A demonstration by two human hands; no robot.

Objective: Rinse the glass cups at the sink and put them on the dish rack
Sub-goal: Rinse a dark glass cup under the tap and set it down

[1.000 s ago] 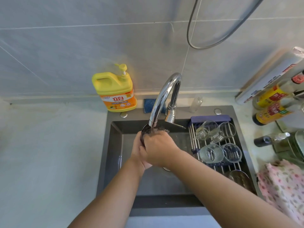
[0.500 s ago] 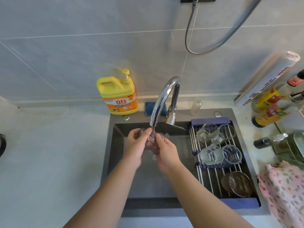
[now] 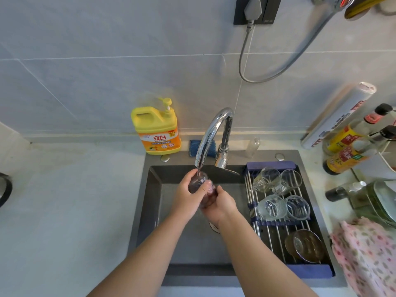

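Over the sink, under the tap, both hands grip one glass cup. The left hand curls round its side; the right hand cradles it from below. Four cups sit on the dish rack.

A yellow detergent bottle is stood on the desk against the tiled wall, a blue sponge just beside it. Further right a small clear bottle, a white roll and two sauce bottles are seen. A floral cloth is laid at the right edge; a grey plug is seated in a wall socket
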